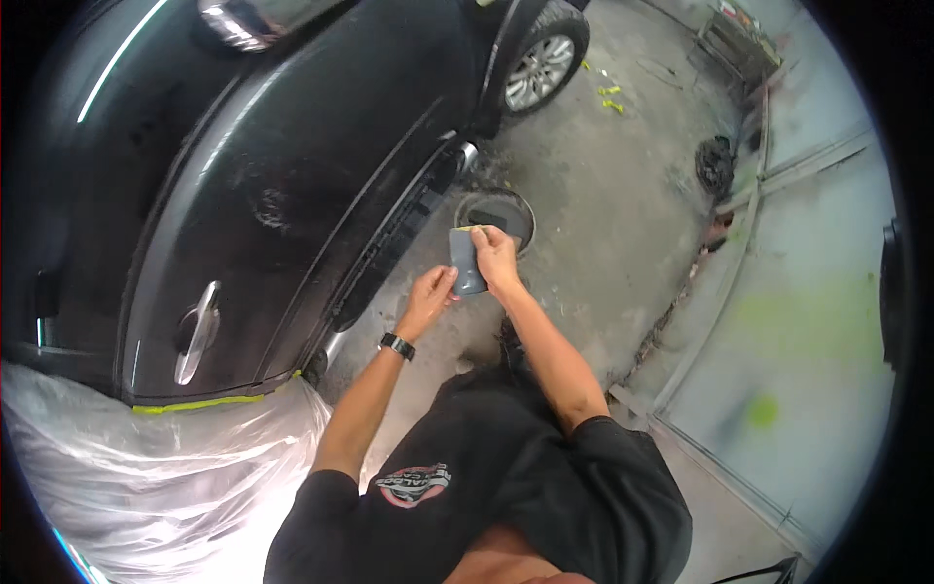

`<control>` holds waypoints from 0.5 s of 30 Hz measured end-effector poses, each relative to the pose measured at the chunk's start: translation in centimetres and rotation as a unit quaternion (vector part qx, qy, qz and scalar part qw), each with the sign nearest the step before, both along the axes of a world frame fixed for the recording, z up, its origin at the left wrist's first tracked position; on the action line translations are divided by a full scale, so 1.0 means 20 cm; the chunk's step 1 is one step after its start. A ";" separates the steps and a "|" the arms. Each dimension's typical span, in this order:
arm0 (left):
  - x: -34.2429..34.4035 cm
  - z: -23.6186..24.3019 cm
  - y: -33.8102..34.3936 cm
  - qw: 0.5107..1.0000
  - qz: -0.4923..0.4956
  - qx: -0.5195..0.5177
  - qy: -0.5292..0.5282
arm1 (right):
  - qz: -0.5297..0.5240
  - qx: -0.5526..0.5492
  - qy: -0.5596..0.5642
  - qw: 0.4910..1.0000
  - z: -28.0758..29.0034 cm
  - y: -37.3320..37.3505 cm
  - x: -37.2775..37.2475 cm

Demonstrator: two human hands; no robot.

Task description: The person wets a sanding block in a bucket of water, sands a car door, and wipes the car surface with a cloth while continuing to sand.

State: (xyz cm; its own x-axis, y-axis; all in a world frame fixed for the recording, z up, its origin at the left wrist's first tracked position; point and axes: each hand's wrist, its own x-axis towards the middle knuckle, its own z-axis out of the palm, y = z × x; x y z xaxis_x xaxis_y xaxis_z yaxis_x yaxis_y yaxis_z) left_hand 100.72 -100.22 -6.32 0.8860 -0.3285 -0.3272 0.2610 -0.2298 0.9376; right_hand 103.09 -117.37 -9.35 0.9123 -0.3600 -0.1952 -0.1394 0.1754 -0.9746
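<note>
Head view: clear plastic sheeting hangs in folds at lower left, edged above by a strip of yellow-green tape. A black car occupies the upper left; its chrome door handle stands just above the tape. Right of the door, a dark wristwatch encircles the left wrist. Near the centre, the left hand pinches the lower left edge of a grey sheet between thumb and fingers. At lower centre, a black shirt carries a printed emblem with curved pale lettering over a reddish oval. The right hand grips the sheet's right side, thumb on the near face. Behind it, a round basin stands on the concrete floor. A silver-spoked wheel fills upper centre; a paint-marked pale wall borders the right.
</note>
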 end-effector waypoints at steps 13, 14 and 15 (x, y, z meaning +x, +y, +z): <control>0.28 -0.71 -0.60 0.871 0.210 -0.174 0.408 | 0.080 0.245 0.224 0.940 -0.76 -0.31 0.11; 0.36 -0.82 -0.65 0.892 0.152 -0.134 0.403 | 0.010 0.214 0.265 0.940 -0.95 -0.35 0.14; 0.43 -0.96 -0.71 0.908 0.093 -0.096 0.397 | -0.062 0.185 0.303 0.933 -1.14 -0.40 0.17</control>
